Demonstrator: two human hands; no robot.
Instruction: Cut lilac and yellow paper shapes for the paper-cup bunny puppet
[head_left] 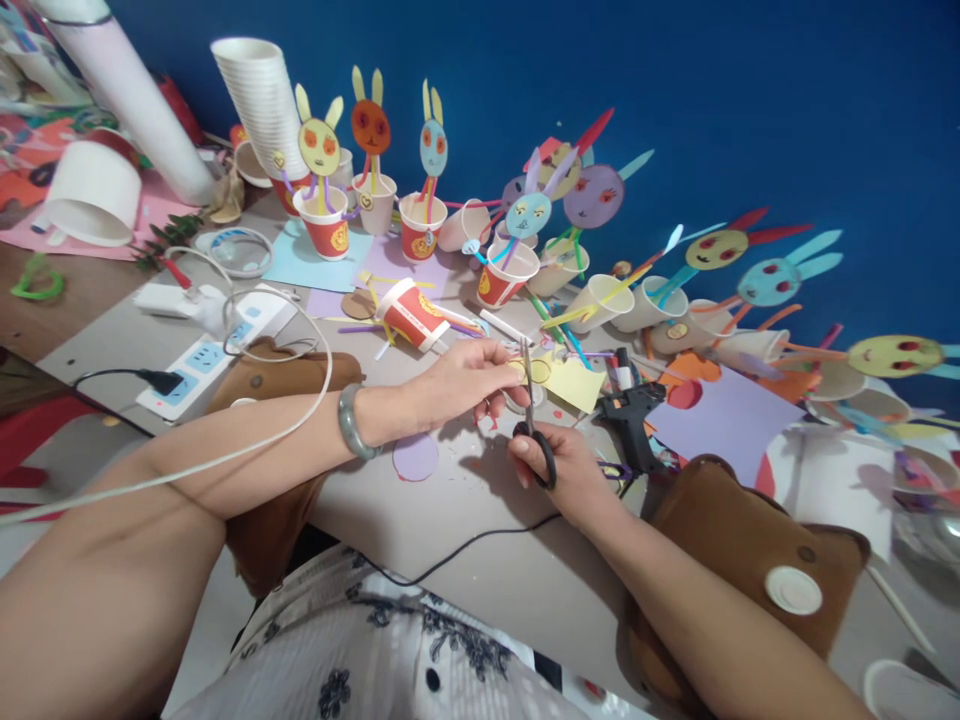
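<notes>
My right hand (566, 470) is closed round the black handles of a pair of scissors (535, 440), with the blades pointing away from me. My left hand (461, 390), a bangle on its wrist, pinches a piece of yellow paper (576, 384) with round outlines on it. The scissor blades stand upright at the paper's left part, close to my left fingertips. Whether they are cutting at this instant I cannot tell. On the table below my left hand lies a purple paper oval (415, 457). Small paper scraps are scattered beneath both hands.
Behind my hands, paper cups with rabbit-faced figures, one a red cup (328, 222), line the blue wall. A cup lies tipped over (412, 315). A black glue gun (631, 425) sits right of the scissors, its cable crossing in front. A power strip (214, 355) is at left.
</notes>
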